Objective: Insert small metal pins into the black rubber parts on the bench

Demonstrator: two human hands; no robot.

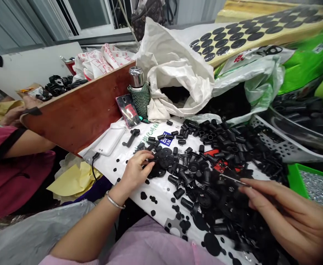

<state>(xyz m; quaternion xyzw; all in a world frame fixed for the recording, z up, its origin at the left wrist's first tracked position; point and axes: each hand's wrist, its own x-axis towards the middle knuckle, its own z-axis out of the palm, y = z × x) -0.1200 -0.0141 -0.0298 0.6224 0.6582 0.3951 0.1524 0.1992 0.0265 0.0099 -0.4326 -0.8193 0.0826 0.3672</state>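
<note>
Across the white sheet [157,186] lies a heap of small black plastic parts [187,178], piled so thickly toward the right that single pieces are hard to pick out. The left hand [136,169] is at the near-left edge of the heap, thumb and forefinger slightly apart beside some black discs [164,158]; whether they grip one, I cannot tell. The right hand [277,209], blurred and fading into the dark edge of the view, pinches a thin metal rod [233,179] between thumb and forefinger above the heap; its far tip is hard to make out. Black parts mostly bury a red piece [220,166]. A green tray [295,180] of metal bits is cut off at right. Behind a brown board [78,106], another person [15,162] shows only partly.
</note>
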